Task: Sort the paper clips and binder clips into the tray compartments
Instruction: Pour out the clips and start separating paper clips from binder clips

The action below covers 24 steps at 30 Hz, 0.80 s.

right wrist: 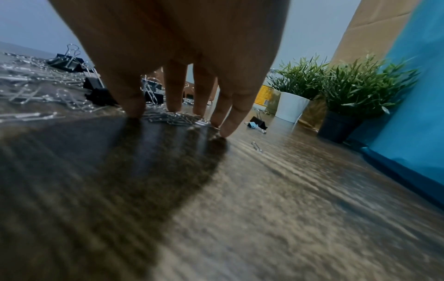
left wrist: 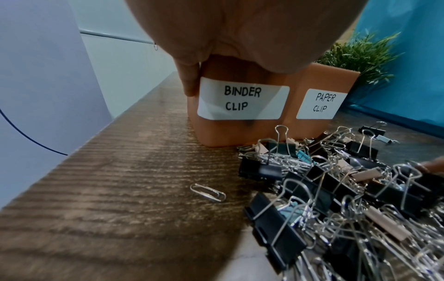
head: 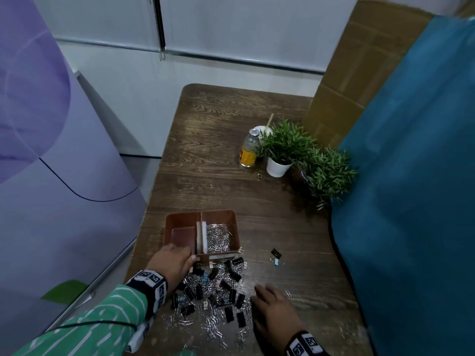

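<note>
Head view shows our tray (head: 232,228): paper clips (head: 218,237) fill the right compartment, the left holds none. The mixed pile (head: 213,299) remains on the surface (head: 231,196). Our left hand (head: 171,263) grips the tray's corner; our right hand (head: 272,309) spreads fingertips on loose clips. Only the left wrist view reads the "BINDER CLIP" label (left wrist: 242,100).

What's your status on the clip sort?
Left hand grips tray. Right hand open, fingertips on paper clips. Binder compartment empty; mixed pile unsorted.
</note>
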{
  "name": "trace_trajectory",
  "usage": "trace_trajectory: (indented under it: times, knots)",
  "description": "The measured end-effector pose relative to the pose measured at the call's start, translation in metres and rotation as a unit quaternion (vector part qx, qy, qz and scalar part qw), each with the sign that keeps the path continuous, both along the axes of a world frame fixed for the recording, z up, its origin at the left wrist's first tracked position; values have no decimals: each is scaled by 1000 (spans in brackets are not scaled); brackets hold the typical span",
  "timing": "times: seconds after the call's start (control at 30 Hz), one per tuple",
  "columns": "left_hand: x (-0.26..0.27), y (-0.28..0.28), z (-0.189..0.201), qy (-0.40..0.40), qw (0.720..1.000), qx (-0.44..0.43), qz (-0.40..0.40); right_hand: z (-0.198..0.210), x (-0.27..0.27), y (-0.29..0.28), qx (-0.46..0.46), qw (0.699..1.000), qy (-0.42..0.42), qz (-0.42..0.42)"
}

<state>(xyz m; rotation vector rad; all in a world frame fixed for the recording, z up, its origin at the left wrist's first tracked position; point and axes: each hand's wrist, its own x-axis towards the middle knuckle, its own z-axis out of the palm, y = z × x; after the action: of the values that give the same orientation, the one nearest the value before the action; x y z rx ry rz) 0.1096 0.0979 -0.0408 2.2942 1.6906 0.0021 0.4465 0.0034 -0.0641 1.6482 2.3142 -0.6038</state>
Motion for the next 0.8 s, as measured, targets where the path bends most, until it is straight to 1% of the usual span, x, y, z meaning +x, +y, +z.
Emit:
trace_trajectory:
  times: [0.07,0.13,0.2,0.27,0.33,0.4,0.47,0.57,0.67,0.73,0.8]
  knots:
    - [0,0,1,3,1000,-1,-3,-5,-2,-3,31,999,10,-7]
    - [1,0,2,4,1000,-6,-6,-5,-8,-5,33,999,4,-24]
    - [1,0,4,9,1000,-8,-8,-4,-16,-7,18,999,-12,-32]
    - [2,-1,6,13,1000,-9,-12,-1,-24,-7,-22,998,-11,-52]
    - [2,-1,8,14,1000,-12,-13,5,-31,-5,-25,998,-16,-54]
    - [2,-2,9,14,1000,-14,-13,12,-36,2,-46,997,-8,-64]
    - [3,-1,9,13,1000,-16,-11,17,-38,11,-51,993,12,-103]
    - [2,0,6,20,999,-29,-1,23,-32,26,-70,976,54,-197]
    - [2,1,4,21,999,-28,2,25,-27,39,-76,954,117,-266]
    - [2,0,5,10,1000,-26,4,33,-28,55,-83,934,175,-301]
    - [2,-1,6,6,1000,-21,2,52,-38,73,-77,904,245,-341]
